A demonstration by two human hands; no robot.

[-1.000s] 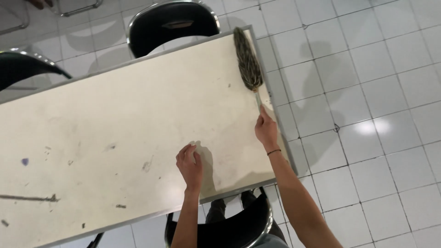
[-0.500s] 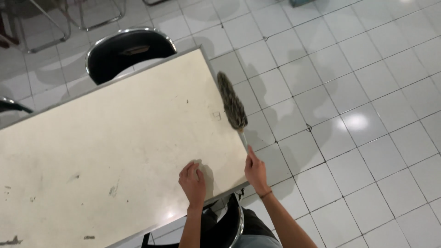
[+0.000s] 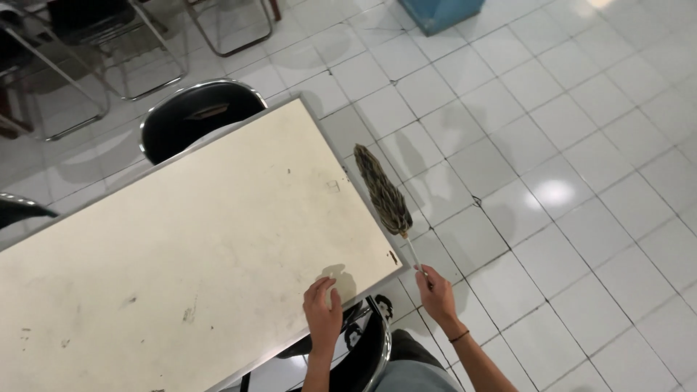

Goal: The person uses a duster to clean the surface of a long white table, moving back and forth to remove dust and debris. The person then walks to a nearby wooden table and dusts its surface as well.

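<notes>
My right hand (image 3: 438, 292) grips the thin handle of a brown feather duster (image 3: 383, 192). The duster's feathered head hangs past the right end of a long cream table (image 3: 189, 239), over the tiled floor. My left hand (image 3: 323, 311) rests palm down on the near edge of that table, close to its right corner, holding nothing. A dark band circles my right wrist.
A black chair (image 3: 196, 116) with a chrome frame stands at the table's far side, and another black chair (image 3: 363, 348) is under the near edge by my legs. Metal chair frames (image 3: 109, 51) stand at the back left. A blue box (image 3: 439, 11) sits on the white tiles at the top.
The duster has swept off the table's right end and now hangs over the floor. My right hand has drawn back toward me. My view has shifted, so the table sits further left.
</notes>
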